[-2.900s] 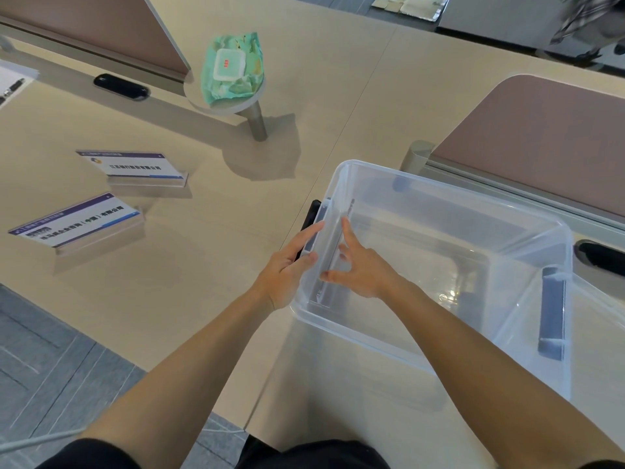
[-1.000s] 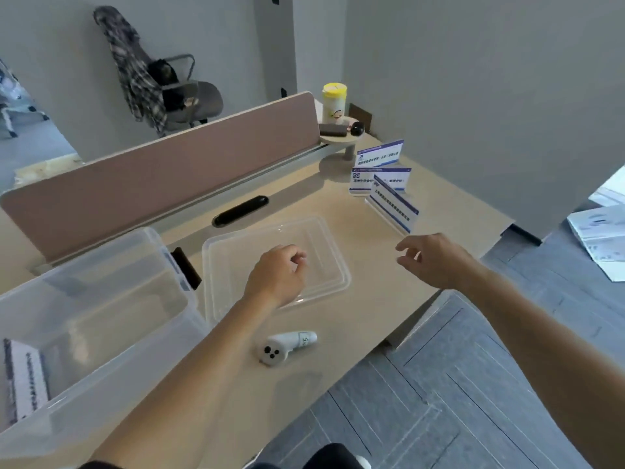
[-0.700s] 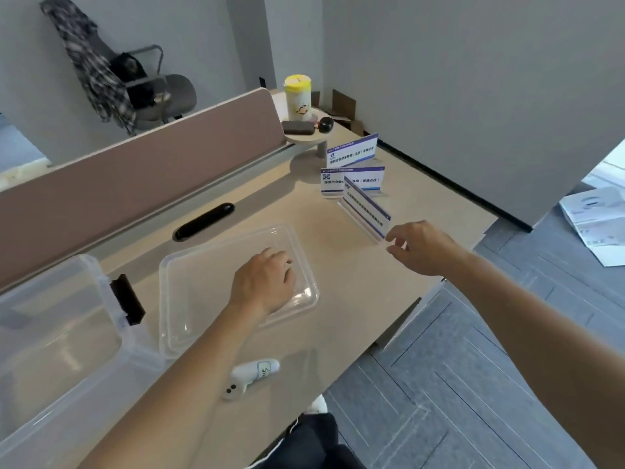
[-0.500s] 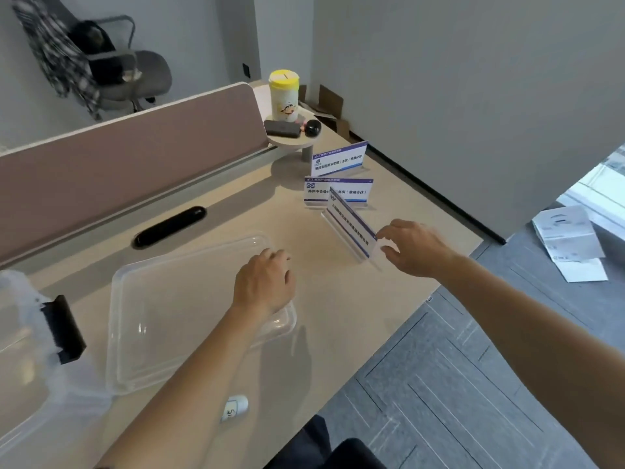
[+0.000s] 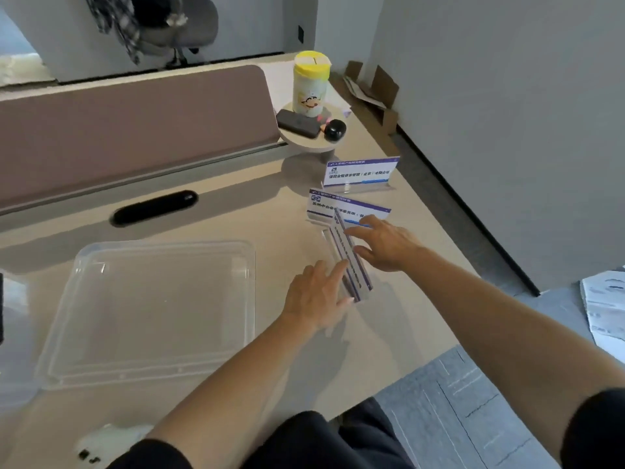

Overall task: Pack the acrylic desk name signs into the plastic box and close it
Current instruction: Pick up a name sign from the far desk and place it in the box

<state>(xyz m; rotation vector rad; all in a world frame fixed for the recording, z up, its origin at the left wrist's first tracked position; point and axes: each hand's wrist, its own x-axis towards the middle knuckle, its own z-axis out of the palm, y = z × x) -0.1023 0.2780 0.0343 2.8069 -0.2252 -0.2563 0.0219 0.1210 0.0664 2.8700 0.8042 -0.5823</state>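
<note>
Three acrylic name signs stand at the desk's right end. The nearest sign (image 5: pixel 351 262) is seen edge-on between my hands. My left hand (image 5: pixel 316 296) touches its left face with index finger and thumb. My right hand (image 5: pixel 385 245) lies against its right face, fingers spread. A second sign (image 5: pixel 333 207) stands just behind, partly covered by my right hand, and a third sign (image 5: pixel 360 172) is farther back. The clear lid (image 5: pixel 152 309) lies flat to the left of my hands. Only a blurred edge of the plastic box (image 5: pixel 8 292) shows at the far left.
A round shelf (image 5: pixel 311 143) behind the signs carries a yellow-lidded canister (image 5: pixel 311 86), a dark case and a black ball. A brown partition (image 5: pixel 135 130) and a black cable slot (image 5: pixel 155 206) run along the back. A white thermometer (image 5: pixel 108 441) lies bottom left. The desk edge falls away on the right.
My view swung right from the box to the signs. My left hand left the lid and came to the nearest sign's left side. My right hand reached that sign and settled against it.
</note>
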